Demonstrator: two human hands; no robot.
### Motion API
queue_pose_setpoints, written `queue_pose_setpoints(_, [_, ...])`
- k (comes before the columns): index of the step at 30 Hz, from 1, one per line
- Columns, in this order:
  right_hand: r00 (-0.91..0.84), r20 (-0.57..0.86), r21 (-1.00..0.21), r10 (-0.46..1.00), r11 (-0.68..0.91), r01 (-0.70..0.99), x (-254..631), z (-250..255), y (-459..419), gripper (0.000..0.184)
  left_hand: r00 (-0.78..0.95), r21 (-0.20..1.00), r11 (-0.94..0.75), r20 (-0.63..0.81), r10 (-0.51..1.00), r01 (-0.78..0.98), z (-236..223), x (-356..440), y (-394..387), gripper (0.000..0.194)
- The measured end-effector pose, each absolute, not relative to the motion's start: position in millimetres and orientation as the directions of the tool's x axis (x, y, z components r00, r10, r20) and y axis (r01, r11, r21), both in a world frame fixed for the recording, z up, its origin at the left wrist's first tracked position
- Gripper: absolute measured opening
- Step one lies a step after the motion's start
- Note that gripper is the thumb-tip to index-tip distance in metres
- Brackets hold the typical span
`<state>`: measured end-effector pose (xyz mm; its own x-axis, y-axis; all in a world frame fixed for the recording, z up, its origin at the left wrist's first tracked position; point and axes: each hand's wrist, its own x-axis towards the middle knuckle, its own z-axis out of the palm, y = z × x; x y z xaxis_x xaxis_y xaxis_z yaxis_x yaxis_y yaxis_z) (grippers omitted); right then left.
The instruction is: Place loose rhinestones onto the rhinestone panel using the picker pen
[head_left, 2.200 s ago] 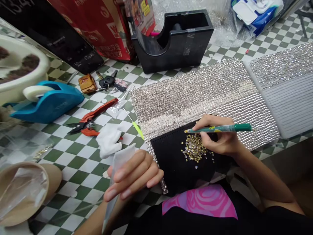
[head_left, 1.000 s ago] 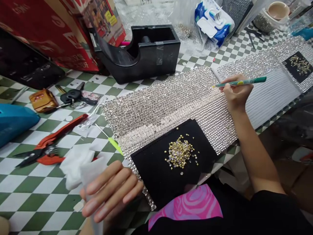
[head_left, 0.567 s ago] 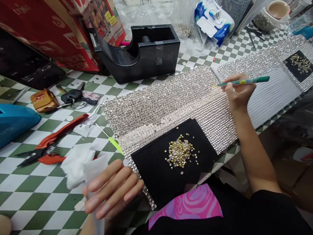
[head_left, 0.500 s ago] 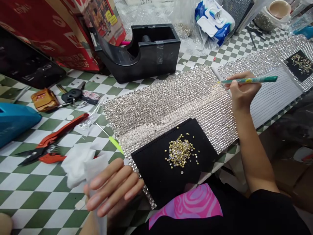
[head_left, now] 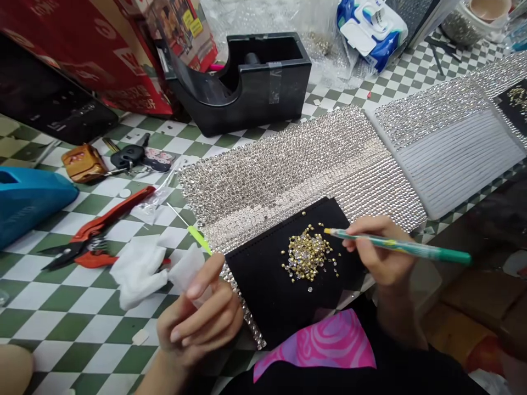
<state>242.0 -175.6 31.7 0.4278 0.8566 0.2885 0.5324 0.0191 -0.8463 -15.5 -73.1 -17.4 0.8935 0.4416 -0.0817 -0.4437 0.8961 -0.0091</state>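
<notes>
My right hand (head_left: 382,249) grips a green pen-shaped stick (head_left: 407,248) with a yellow tip. Its tip is just over the right edge of a pile of gold and clear rhinestones (head_left: 308,255). The pile lies on a black mat (head_left: 263,291). Beneath the mat spreads a long sheet studded with rhinestones (head_left: 263,175), with a paler band along its middle. At the lower left, my left hand (head_left: 201,318) is closed with curled fingers round a translucent whitish piece (head_left: 187,269), mostly hidden by the fingers.
A crumpled white tissue (head_left: 138,271), red-handled pruning shears (head_left: 96,236) and a lime-handled pick (head_left: 198,238) lie left of the sheet. Behind stand a black tape dispenser (head_left: 255,82) and a wipes pack (head_left: 373,33). A ridged white tray (head_left: 448,164) adjoins the sheet at right.
My right hand has come down from the sheet's far right edge to the rhinestone pile, bringing the stick along. The fingers of my left hand have curled in from a straighter pose.
</notes>
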Motion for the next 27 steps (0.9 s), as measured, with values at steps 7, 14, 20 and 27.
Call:
queue_pose_setpoints(7, [0.414,0.264,-0.807,0.871,-0.036,0.590,236.6,22.2,-176.0,0.015,0.966,-0.172,0.959,0.089,0.243,-0.225,20.3,3.9,-65.6,0.030])
queue_pose_setpoints(14, [0.357,0.271,-0.792,0.894,-0.004,0.610,237.1,17.6,-176.7,0.012,0.951,-0.201,0.954,0.171,0.256,-0.221,15.6,1.8,-65.5,0.033])
queue_pose_setpoints(20, [0.334,0.288,-0.763,0.898,0.004,0.646,234.2,17.3,-175.5,0.015,0.944,-0.235,0.942,0.169,0.284,-0.241,17.0,3.7,-64.9,0.030])
queue_pose_setpoints(27, [0.334,0.320,-0.750,0.886,0.021,0.661,234.2,15.1,-176.9,0.014,0.937,-0.241,0.938,0.183,0.297,-0.250,16.3,4.7,-64.5,0.030])
